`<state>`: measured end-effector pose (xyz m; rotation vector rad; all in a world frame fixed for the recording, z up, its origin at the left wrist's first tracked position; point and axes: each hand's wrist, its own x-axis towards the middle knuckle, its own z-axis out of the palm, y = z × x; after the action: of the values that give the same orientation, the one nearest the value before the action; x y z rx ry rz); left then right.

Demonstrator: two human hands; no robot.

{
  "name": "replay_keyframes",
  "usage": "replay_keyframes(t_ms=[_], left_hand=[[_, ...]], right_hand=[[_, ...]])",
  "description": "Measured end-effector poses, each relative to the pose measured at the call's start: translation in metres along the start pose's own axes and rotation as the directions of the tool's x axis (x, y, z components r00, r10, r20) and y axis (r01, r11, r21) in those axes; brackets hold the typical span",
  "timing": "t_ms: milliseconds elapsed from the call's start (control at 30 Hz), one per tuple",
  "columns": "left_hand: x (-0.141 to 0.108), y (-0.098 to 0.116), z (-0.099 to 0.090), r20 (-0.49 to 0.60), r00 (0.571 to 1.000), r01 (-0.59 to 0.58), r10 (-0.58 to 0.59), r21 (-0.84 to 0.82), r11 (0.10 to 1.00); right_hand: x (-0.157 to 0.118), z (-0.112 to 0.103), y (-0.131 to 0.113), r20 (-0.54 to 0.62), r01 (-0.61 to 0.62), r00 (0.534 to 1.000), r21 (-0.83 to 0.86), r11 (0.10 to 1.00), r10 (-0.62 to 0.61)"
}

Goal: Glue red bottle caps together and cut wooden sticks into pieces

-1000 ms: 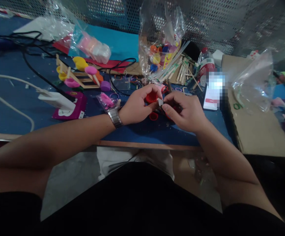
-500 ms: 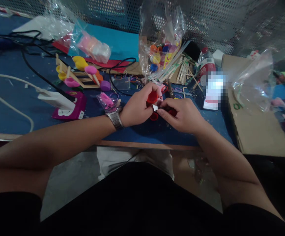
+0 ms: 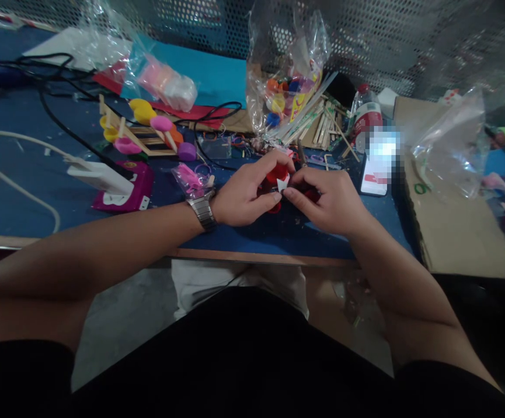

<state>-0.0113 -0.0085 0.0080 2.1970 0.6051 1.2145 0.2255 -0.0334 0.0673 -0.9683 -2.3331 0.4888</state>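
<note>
My left hand, with a metal watch at its wrist, curls around a red plastic cap. Its index finger arches over the cap and its thumb lies extended below. Pinched in my right hand, between thumb and forefinger, is a small white piece that looks like paper or tape, held right against the red cap. Another red cap shows beneath the hands on the blue table. My fingers hide much of what lies between them.
A wooden-stick model with coloured caps stands to the left, near a purple power strip. Behind are a bag of caps and loose sticks. A lit phone, a bottle and cardboard lie to the right.
My left thumb and index finger have moved right, closer to my right fingertips. The white piece has shifted slightly right and up and shows more of its surface.
</note>
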Motion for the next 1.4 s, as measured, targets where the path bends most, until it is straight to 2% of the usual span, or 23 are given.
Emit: replay_keyframes(t_ms=[100,267,467,567,733,800,1000,1233,1400], left_hand=[[0.002,0.001,0.000,-0.019,1.000,0.008,-0.008,-0.029,1.000],[0.003,0.006,0.002,-0.052,0.999,-0.011,0.013,0.051,0.999],[0.005,0.005,-0.001,0.002,1.000,-0.029,0.030,0.200,0.979],[0.005,0.004,-0.001,0.038,0.999,-0.047,0.039,0.219,0.975],[0.003,0.001,0.003,0.105,0.994,-0.059,0.042,0.157,0.986],[0.002,0.000,0.005,0.089,0.995,-0.057,0.048,0.112,0.992],[0.002,0.001,0.008,-0.060,0.997,-0.039,0.041,0.031,0.999],[0.002,0.008,0.006,-0.025,1.000,0.000,0.000,0.002,1.000],[0.002,0.006,0.006,-0.019,0.998,-0.066,0.066,0.027,0.997]], right_hand=[[0.000,-0.001,0.002,-0.009,0.007,1.000,0.007,1.000,-0.007],[0.000,-0.001,0.006,-0.018,0.001,1.000,-0.004,1.000,-0.001],[0.000,-0.002,0.009,-0.026,0.017,1.000,-0.020,1.000,-0.018],[0.000,-0.002,0.010,-0.006,0.017,1.000,-0.013,1.000,-0.017],[0.000,0.000,0.009,-0.003,0.030,1.000,-0.056,0.998,-0.030],[0.000,0.001,0.009,-0.007,0.055,0.998,-0.060,0.997,-0.055],[0.001,-0.002,0.009,0.009,0.082,0.997,0.002,0.997,-0.082],[0.001,-0.001,0.010,-0.017,0.107,0.994,-0.009,0.994,-0.107],[0.001,0.004,0.014,-0.081,0.103,0.991,-0.073,0.992,-0.109]])
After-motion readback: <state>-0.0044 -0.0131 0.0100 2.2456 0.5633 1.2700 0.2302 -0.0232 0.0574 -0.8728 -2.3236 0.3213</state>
